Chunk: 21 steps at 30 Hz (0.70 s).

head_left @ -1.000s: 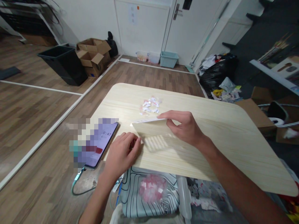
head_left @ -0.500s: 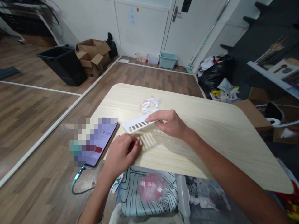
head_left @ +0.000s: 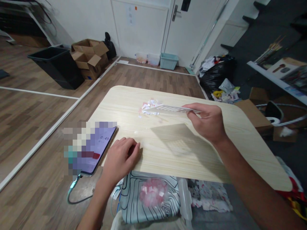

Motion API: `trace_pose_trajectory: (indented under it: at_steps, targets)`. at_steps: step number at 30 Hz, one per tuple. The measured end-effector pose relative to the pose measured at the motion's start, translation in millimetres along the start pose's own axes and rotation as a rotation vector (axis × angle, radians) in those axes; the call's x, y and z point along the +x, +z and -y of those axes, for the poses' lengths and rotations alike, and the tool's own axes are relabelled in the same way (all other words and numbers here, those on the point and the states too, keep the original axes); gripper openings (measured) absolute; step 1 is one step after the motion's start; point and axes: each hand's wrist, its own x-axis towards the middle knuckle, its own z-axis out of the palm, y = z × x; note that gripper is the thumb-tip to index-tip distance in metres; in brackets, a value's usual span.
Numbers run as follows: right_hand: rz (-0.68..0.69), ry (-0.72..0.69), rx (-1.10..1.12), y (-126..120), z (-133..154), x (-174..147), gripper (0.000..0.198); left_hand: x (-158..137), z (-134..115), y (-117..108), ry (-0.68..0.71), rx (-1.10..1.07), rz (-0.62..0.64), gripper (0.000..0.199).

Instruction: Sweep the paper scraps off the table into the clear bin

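My right hand pinches one end of a thin white slotted card between thumb and fingers. The card is held above the table, nearly edge-on, and its shadow falls on the wood below. Its far end overlaps a small pile of white and pinkish paper bits in my sight; whether they touch I cannot tell. My left hand rests on the near left of the table, fingers curled into a loose fist with nothing showing in them. Left of it lies a phone with a timer on screen.
A cable runs from the phone. Below the near edge are a patterned cloth pouch with a clear pink-tinted bag on it, and a clear plastic bin of scraps. A black bin and cardboard boxes stand on the floor.
My right hand has moved right and lifted the slotted card off the spot beside my left hand, turning it from face-up view to nearly edge-on. My left hand stays on the table.
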Motion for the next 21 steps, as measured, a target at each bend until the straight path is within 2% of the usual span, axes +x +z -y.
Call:
trace_pose_trajectory:
  at_steps: [5,11,17,21]
  targets:
    - [0.143,-0.045,-0.008,16,11,-3,0.032,-1,0,-1,0.0,-0.007,0.002,0.035]
    - [0.142,-0.053,-0.01,38,1,-10,0.036,-2,0,-4,0.016,-0.003,0.004,0.035]
    - [0.246,-0.054,0.057,28,-5,-18,0.037,-1,0,-3,0.026,-0.009,-0.009,0.035]
    - [0.14,-0.016,0.0,18,-2,-17,0.031,-2,0,-3,0.022,-0.033,-0.006,0.034]
